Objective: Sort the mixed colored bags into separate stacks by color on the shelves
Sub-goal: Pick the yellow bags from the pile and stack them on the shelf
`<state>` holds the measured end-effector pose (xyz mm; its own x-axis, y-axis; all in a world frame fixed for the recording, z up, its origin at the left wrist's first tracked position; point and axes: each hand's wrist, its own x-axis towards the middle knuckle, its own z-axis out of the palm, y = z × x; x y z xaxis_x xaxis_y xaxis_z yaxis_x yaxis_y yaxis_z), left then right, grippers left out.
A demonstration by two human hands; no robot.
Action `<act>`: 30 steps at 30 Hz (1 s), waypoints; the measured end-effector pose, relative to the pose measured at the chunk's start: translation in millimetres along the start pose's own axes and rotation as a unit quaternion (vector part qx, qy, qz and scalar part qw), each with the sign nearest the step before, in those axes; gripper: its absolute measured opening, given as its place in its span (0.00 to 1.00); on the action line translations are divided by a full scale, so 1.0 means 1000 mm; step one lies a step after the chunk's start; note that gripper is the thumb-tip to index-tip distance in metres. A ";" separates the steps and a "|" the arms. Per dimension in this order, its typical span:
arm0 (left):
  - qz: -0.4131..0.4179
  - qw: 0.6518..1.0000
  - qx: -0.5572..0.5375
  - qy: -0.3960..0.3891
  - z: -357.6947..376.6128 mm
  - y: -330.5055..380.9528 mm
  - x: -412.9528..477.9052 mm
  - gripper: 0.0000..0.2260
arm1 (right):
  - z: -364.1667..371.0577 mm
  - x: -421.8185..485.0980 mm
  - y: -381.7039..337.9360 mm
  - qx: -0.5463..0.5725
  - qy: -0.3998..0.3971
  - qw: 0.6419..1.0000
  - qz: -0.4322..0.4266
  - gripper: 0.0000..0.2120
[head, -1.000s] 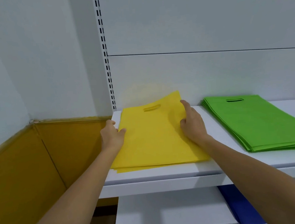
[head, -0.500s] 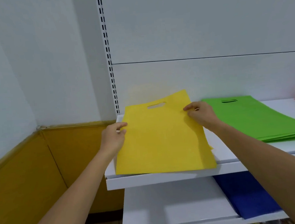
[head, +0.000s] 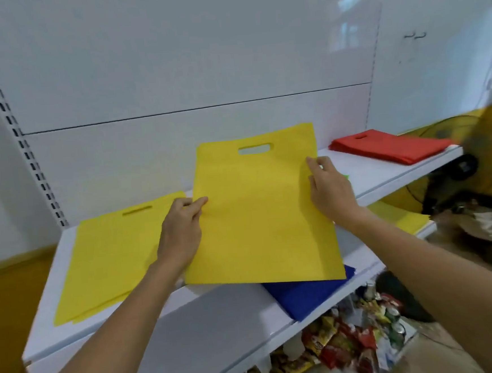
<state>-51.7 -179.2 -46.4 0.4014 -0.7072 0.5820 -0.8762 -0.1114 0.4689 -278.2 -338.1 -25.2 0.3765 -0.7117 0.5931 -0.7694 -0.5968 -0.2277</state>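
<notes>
I hold one flat yellow bag (head: 258, 214) with a cut-out handle up in front of the white top shelf (head: 391, 175). My left hand (head: 181, 235) pinches its left edge and my right hand (head: 329, 191) pinches its right edge. To the left, a stack of yellow bags (head: 109, 256) lies on the shelf. A red stack (head: 389, 148) lies at the far right of that shelf. Blue bags (head: 309, 294) lie on the lower shelf, partly under the held bag. The green stack is hidden behind the bag but for a sliver by my right hand.
A slotted upright (head: 13, 122) runs up the white back panel at left. Under the shelves lie several colourful snack packets (head: 348, 346). A dark fan (head: 458, 163) stands at the right above floor clutter. More yellow bags (head: 400, 215) show past my right forearm.
The top yellow bag has been lifted off the yellow stack and carried to the right in both hands. The view has swung right, bringing the red stack and fan into sight.
</notes>
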 end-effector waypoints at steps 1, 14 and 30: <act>0.023 0.999 -0.003 -0.027 0.018 0.018 0.005 0.15 | -0.011 -0.007 0.026 -0.012 0.001 1.000 0.025 0.23; 0.165 0.942 -0.160 -0.246 0.261 0.310 -0.040 0.20 | -0.177 -0.145 0.334 -0.081 -0.033 0.949 0.303 0.19; 0.091 0.865 -0.170 -0.463 0.461 0.415 -0.072 0.26 | -0.140 -0.171 0.533 -0.054 -0.117 0.901 0.415 0.17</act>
<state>-567.3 -496.2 -200.1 -0.2585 -0.9651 -0.0420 -0.7107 0.1606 0.6850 -825.5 -482.5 -139.9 -0.2624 -0.9624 0.0707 -0.8768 0.2072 -0.4339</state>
